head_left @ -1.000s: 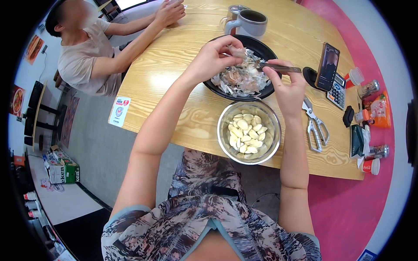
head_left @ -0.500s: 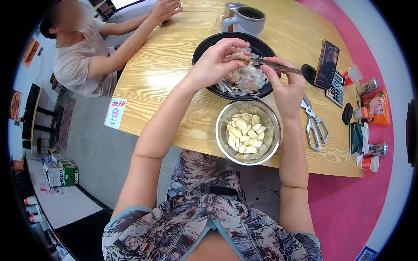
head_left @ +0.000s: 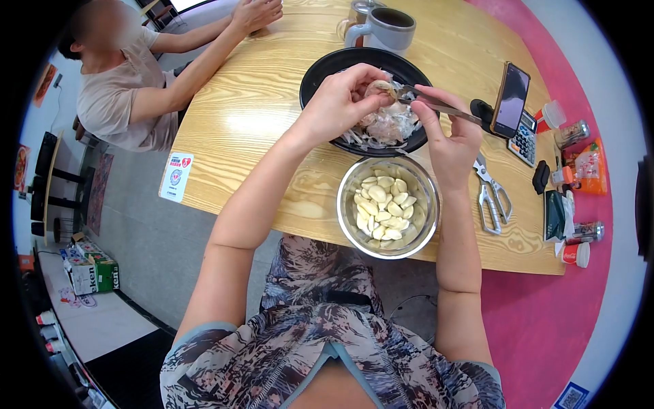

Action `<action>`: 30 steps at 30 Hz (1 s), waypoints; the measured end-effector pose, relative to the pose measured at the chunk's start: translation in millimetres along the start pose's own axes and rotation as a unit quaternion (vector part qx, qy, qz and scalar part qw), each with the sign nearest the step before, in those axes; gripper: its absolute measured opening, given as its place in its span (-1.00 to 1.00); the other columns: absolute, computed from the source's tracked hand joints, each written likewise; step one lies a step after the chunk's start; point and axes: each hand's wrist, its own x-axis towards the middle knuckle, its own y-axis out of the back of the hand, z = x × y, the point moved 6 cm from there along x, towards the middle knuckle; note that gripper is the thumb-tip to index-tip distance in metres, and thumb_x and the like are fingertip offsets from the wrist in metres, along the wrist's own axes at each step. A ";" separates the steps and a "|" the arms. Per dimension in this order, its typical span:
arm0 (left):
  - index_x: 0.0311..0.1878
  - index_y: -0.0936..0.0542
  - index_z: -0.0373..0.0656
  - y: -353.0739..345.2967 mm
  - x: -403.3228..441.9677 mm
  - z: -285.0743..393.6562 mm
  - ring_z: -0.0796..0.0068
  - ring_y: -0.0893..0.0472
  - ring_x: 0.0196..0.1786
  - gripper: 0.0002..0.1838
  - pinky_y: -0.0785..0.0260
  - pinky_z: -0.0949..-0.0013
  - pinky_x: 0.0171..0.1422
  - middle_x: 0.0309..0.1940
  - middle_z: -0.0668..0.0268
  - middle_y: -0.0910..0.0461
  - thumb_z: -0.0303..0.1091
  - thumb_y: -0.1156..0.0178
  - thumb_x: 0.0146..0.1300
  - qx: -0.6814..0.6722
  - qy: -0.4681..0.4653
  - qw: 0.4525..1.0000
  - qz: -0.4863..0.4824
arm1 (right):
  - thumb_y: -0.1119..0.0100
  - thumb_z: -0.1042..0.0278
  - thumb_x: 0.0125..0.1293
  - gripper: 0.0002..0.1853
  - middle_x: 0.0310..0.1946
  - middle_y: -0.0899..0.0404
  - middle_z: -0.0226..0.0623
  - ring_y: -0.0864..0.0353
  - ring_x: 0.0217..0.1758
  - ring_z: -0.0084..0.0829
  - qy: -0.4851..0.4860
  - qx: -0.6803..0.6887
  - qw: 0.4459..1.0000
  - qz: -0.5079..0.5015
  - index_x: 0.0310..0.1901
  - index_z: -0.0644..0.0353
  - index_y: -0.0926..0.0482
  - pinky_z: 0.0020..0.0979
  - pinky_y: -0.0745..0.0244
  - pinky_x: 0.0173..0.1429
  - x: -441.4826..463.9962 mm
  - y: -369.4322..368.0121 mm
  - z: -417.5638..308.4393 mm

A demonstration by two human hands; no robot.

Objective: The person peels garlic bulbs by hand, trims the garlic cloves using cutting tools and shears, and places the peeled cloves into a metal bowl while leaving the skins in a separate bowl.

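Observation:
Above the black plate (head_left: pixel 315 75), my left hand (head_left: pixel 344 102) pinches a garlic clove (head_left: pixel 381 88) with brownish skin on it. My right hand (head_left: pixel 446 126) is closed on a slim metal knife (head_left: pixel 449 109), its tip touching or close to the clove. Papery garlic skins (head_left: pixel 385 129) are heaped on the plate under both hands. Nearer to me, a steel bowl (head_left: pixel 429 225) holds several peeled white cloves (head_left: pixel 383 208) and stands at the table's front edge.
A grey mug (head_left: pixel 392 33) and a glass cup (head_left: pixel 360 12) stand behind the plate. To the right are scissors (head_left: pixel 490 198), a propped phone (head_left: pixel 509 101), a calculator (head_left: pixel 523 142), cups and jars. A person (head_left: pixel 129 88) sits at the left with forearms on the table (head_left: pixel 238 136).
The clove now shows between my left fingers, where loose skins were before. The knife has moved slightly right and tilts down more toward its handle end. The phone screen looks paler.

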 end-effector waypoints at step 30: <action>0.10 -0.55 -0.28 4.0 -10.9 -1.2 0.62 -0.65 -0.12 -0.73 -0.53 0.54 -0.02 -0.09 0.31 -0.62 -0.49 -0.20 0.35 -0.010 0.024 0.999 -0.039 | -0.36 0.14 0.21 -0.56 -0.07 -0.57 0.02 -0.58 -0.01 -0.03 -0.243 -0.481 0.817 -0.206 -0.07 0.34 -0.50 -0.16 -0.45 0.04 -65.1 116.8 19.5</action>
